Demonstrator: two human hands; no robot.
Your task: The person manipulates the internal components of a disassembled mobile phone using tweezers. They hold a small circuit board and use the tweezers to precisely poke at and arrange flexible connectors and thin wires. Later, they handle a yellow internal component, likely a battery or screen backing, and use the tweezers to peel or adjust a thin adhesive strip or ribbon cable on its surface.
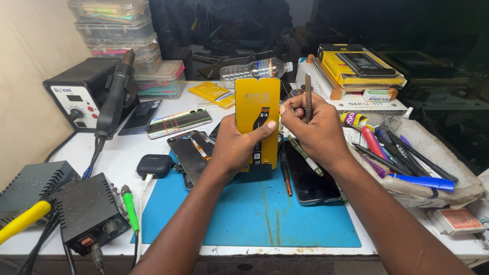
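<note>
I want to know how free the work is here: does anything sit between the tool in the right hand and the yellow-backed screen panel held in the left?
Nothing visible does. The left hand holds the yellow panel upright above the blue mat; the right hand holds the thin metal tool just beside the panel's right edge, with only open air between them.

Both hands raised; left (235,145) gripping; right (311,130) pinching.

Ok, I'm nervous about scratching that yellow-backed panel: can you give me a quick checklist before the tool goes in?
1. Left hand grips the yellow-backed panel: ok, held upright.
2. Right hand holds the thin metal tool: ok.
3. Tool tip touching the panel edge: cannot tell.
4. Blue mat below the panel: ok.
5. Dark phone lies apart from the hands: ok.
</note>
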